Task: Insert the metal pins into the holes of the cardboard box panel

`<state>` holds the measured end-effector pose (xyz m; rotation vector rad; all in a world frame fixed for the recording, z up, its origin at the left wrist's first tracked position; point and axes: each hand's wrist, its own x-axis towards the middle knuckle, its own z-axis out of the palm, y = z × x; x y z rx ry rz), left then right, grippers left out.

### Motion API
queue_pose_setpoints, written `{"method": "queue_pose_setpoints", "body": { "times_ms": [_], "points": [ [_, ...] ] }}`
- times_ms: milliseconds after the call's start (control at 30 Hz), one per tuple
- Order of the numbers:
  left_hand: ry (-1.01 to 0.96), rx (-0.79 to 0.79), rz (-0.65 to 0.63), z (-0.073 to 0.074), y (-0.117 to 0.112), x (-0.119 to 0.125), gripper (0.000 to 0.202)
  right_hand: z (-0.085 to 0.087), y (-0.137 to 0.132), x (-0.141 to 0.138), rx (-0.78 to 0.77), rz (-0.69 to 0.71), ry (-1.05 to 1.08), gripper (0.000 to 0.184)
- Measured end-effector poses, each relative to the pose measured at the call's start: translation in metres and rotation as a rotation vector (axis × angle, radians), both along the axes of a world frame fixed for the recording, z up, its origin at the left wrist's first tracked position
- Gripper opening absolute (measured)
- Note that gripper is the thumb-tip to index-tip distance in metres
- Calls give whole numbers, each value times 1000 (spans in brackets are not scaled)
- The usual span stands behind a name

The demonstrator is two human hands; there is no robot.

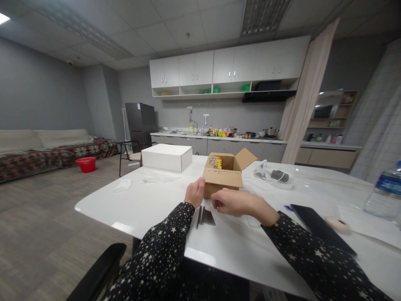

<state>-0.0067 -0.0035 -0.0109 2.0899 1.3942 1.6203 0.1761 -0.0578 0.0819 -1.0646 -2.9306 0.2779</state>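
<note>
My left hand (pixel 194 193) is closed beside the near left corner of an open cardboard box (pixel 223 179). What its fingers hold, if anything, is hidden. In front of the box my right hand (pixel 231 201) has its fingers curled in a pinch, pointing down and left. Anything between those fingertips is too small to make out. Just below and between both hands, several long, thin dark metal pins, like nails or screws (pixel 208 217), lie side by side in a row on the white table (pixel 156 211). A red and yellow printed item (pixel 219 162) shows inside the box.
A closed white box (pixel 166 156) stands at the back left, near a crumpled tissue (pixel 123 185). To the right are a white device with a cable (pixel 275 175), a black flat tablet-like thing (pixel 322 229), a beige rounded object (pixel 337 224) and a water bottle (pixel 384 194).
</note>
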Motion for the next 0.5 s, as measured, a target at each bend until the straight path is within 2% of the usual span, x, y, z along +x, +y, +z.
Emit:
{"method": "queue_pose_setpoints", "body": {
  "times_ms": [167,333,500],
  "points": [
    [-8,4,-1,0,0,0,51,-14,4,-5,-26,13,-55,13],
    [-14,11,-16,-1,2,1,52,-16,-1,-8,-94,-48,-122,15],
    [-24,13,-16,-3,4,0,50,-24,-2,-13,-143,-33,-149,15]
  ]
}}
